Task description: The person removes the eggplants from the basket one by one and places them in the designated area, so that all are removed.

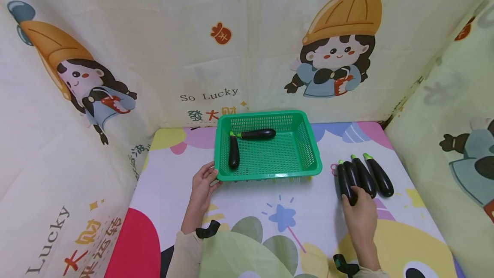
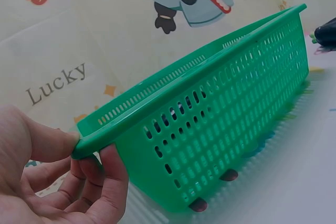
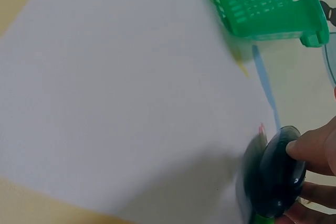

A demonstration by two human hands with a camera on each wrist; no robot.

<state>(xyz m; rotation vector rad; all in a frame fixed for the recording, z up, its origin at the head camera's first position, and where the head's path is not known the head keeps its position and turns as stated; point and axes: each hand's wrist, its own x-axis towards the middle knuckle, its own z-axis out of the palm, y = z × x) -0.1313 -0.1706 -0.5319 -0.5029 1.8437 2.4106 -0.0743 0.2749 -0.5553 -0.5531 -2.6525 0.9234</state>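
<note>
My left hand (image 1: 200,185) pinches the near left corner of a green plastic basket (image 1: 266,176), thumb over the rim and fingers beneath it. Inside lie two dark eggplants: one upright in the view along the left side (image 1: 233,153), the other crosswise (image 1: 257,134) near the back. To the right of the basket, several eggplants lie side by side on the table, green stems pointing away. My right hand (image 1: 360,216) grips the leftmost eggplant (image 1: 344,181) near its rounded end. In the right wrist view, the thumb presses one side of that eggplant (image 3: 275,174), with fingers along the other.
A tablecloth (image 1: 247,205) with coloured cartoon prints covers the table. Printed cloth walls (image 1: 262,63) stand behind and at both sides, and the basket sits close to the back one. The rightmost eggplant (image 1: 380,179) lies toward the table's right edge.
</note>
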